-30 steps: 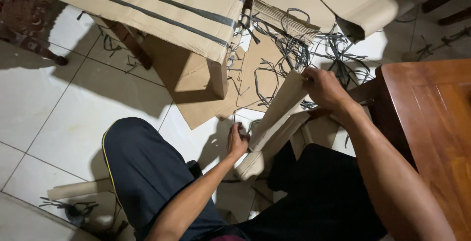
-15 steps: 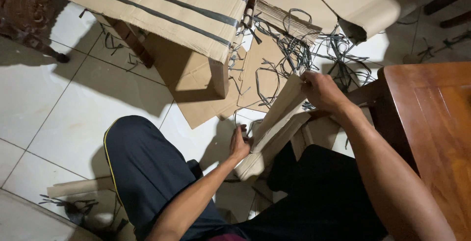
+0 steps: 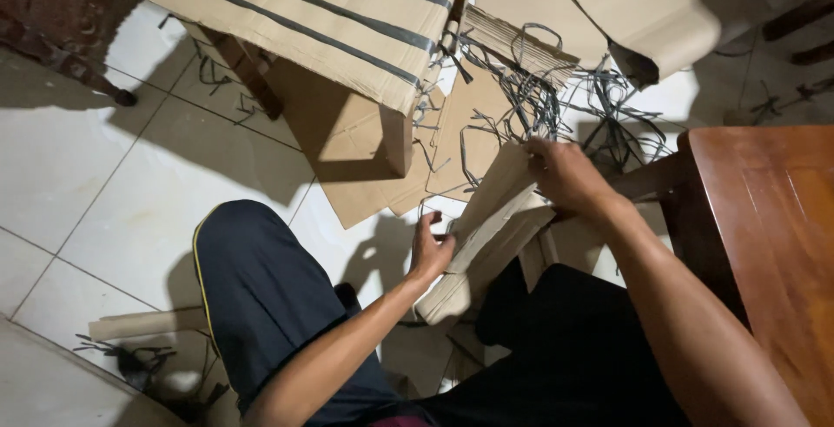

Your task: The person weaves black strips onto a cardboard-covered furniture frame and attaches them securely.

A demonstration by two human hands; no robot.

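- White glazed floor tiles (image 3: 130, 192) fill the nine o'clock side, strewn with brown cardboard sheets and loose grey cord handles (image 3: 539, 97) toward twelve o'clock
- Large brown cardboard panel with grey stripes (image 3: 330, 10) leans overhead at eleven o'clock; a reddish wooden table (image 3: 764, 227) stands at three o'clock
- Folded brown paper bag (image 3: 495, 210) sits at the centre, tilted, its lower end resting on a stack of similar bags between the knees
- Right hand (image 3: 565, 175) is closed on the bag's upper edge at one o'clock, fingers pinching it
- Left hand (image 3: 430, 249) at the bag's lower corner, fingers curled against the paper; whether it pinches a cord I cannot tell
- Likely risk: opposing pulls could tear or crease the thin paper, and tangled cords nearby could snag the bag
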